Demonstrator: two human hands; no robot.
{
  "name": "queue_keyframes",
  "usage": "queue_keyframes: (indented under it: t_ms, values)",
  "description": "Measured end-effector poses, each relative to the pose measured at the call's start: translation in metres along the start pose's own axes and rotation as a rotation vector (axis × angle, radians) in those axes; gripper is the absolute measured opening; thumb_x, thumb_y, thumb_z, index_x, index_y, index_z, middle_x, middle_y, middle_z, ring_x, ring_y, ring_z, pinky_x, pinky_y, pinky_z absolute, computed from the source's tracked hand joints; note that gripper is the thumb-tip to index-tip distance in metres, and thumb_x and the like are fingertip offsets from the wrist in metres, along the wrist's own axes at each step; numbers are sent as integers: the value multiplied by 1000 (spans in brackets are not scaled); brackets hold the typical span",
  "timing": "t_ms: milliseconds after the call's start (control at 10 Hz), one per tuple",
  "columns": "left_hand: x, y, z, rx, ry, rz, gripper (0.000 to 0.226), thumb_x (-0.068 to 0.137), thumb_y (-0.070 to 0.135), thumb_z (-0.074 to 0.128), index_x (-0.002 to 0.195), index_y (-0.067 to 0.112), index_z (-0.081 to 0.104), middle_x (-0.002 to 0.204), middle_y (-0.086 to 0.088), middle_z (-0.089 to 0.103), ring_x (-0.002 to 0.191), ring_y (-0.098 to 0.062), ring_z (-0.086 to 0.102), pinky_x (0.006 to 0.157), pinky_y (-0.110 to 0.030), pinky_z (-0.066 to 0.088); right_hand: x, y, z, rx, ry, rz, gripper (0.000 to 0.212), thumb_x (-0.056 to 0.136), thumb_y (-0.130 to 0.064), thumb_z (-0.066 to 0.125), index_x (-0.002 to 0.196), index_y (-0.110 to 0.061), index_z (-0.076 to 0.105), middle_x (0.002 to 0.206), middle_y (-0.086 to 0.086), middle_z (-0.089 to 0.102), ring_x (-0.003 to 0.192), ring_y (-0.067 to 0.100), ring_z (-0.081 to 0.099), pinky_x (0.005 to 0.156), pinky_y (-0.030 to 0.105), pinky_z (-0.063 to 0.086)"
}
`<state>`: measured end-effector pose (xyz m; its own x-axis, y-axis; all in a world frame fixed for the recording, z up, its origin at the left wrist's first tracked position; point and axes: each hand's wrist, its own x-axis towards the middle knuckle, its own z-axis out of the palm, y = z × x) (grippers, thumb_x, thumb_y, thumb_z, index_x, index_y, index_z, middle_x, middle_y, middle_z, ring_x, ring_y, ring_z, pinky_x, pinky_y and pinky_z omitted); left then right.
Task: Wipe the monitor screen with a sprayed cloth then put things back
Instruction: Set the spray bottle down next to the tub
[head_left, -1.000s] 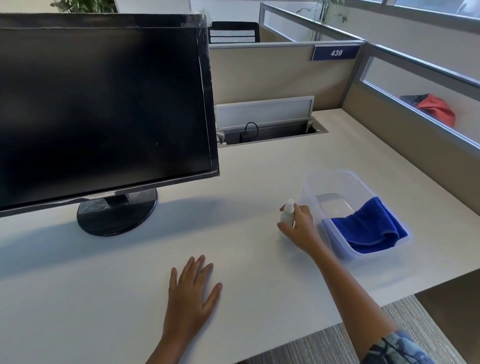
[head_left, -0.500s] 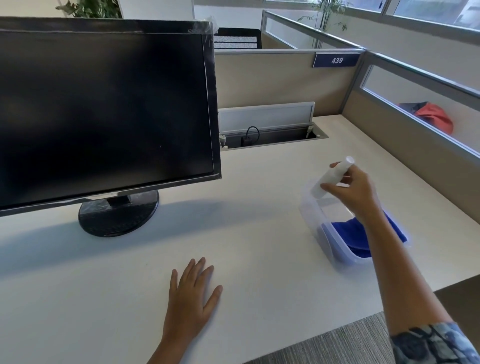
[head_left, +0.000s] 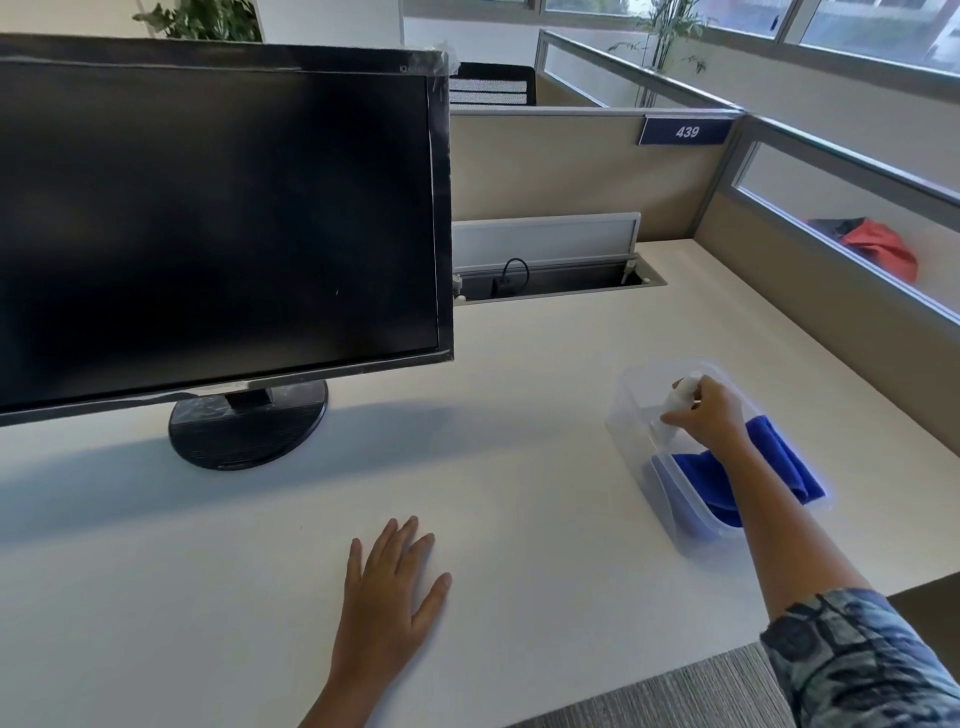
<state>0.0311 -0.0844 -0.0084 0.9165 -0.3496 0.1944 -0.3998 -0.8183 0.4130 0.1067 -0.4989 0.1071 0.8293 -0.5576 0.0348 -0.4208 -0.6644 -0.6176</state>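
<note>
Two hands are seen. At the left, the monitor (head_left: 218, 218) is seen standing dark on the desk (head_left: 519, 467). Near the middle, the left hand (head_left: 387, 587) is laid flat, fingers spread, holding nothing. Further right, a small spray bottle (head_left: 680, 397) is pinched by the right hand (head_left: 709, 415), tilted, with its base pointed into the far end of the clear box (head_left: 631, 452). The blue cloth (head_left: 769, 467) is bunched at the near end. Only a release is judged to be needed.

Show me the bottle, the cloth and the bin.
bottle (head_left: 684, 391), head view, its white upper body.
cloth (head_left: 779, 457), head view, the blue fold by the right rim.
bin (head_left: 631, 441), head view, its clear left wall.
</note>
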Motion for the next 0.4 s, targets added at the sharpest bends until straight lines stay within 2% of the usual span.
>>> queue_keyframes:
  t_ms: [200,400]
  values:
    - [0,-1,1,4,0,3,61,95,61,23,120,21,61,139,0,52,134,-17,36,113,-39,8,5,11,7,-33,7,24,43,75,-8,77,111,0,56,109,21,62,94,34,58,88,43,49]
    - [1,0,2,-19,60,13,61,94,61,23,119,21,62,137,0,53,133,-17,37,113,-40,9,1,5,4,-56,-58,71,71,73,-11,79,133,-2,42,120,23,58,103,32,56,91,39,45]
